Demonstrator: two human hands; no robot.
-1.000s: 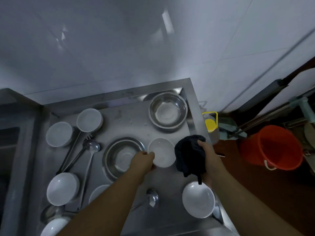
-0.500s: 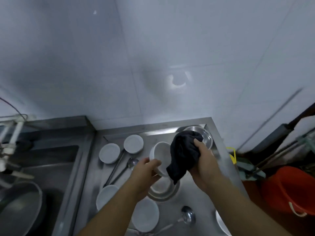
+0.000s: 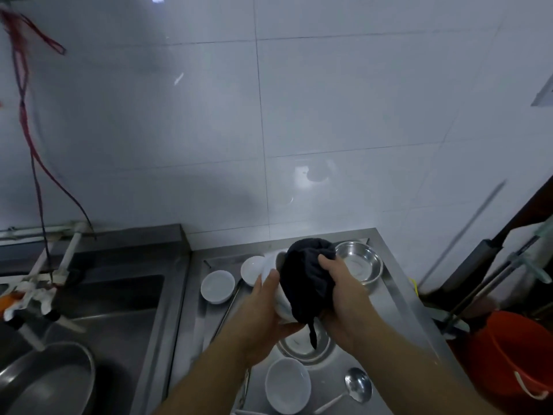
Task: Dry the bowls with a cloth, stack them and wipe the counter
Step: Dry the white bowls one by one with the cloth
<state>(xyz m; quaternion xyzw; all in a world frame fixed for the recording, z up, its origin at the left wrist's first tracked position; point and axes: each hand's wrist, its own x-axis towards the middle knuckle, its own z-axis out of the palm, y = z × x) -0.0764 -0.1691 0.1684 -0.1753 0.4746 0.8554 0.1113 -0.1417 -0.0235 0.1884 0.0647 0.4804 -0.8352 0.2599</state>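
**Bowl held up over the counter, cloth pressed into it**

Bowl [image 3: 276, 298], white, sits lifted at the centre of the frame above the steel counter [image 3: 398, 319], tipped on its side with its mouth toward the right. The left hand [image 3: 263, 319] grips it from behind and below, thumb along the near rim, fingers curled under the base. The right hand [image 3: 344, 292] is closed around a dark cloth [image 3: 305, 277], bunched and pushed into the bowl's mouth; a loose tail of cloth hangs down below the hands.

The counter runs across the lower middle of the frame against a white tiled wall [image 3: 329, 115]. On it lie two white bowls [image 3: 217, 286] left of the hands, another white bowl [image 3: 288, 384] at the lower centre, a ladle [image 3: 357, 384] just right of that, a steel bowl [image 3: 360, 265] at the back right corner and a second steel bowl [image 3: 305, 345] directly beneath the hands. A sink [image 3: 113, 310] fills the lower left, with a metal pan [image 3: 45, 381] in it and a tap [image 3: 33, 298] at the far left. An orange bucket [image 3: 514, 357] stands at the lower right.
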